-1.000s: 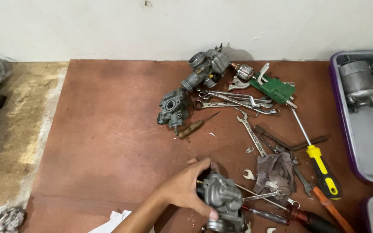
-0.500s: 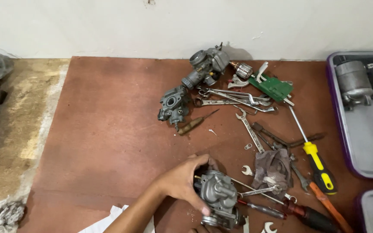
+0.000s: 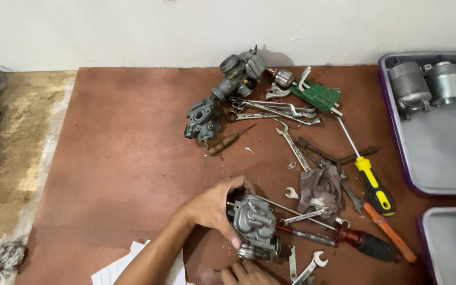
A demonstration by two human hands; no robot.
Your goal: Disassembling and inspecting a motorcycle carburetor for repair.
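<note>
Brown bench (image 3: 106, 158), tools scattered; left hand (image 3: 215, 208) grips carburetor (image 3: 254, 227), right hand (image 3: 246, 274) fingertips under it, grip unclear. Likely inspection; steady it next.

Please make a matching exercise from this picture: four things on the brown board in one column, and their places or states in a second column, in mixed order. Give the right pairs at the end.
Things
1. grey carburetor
2. yellow-handled screwdriver
3. green tool
4. grey rag

Places or states
A. crumpled among the wrenches, middle of the tool pile
B. near the wall, at the far edge of the board
C. gripped by the left hand
D. lying beside the purple-rimmed tray, shaft pointing toward the wall

Pairs: 1-C, 2-D, 3-B, 4-A
</note>
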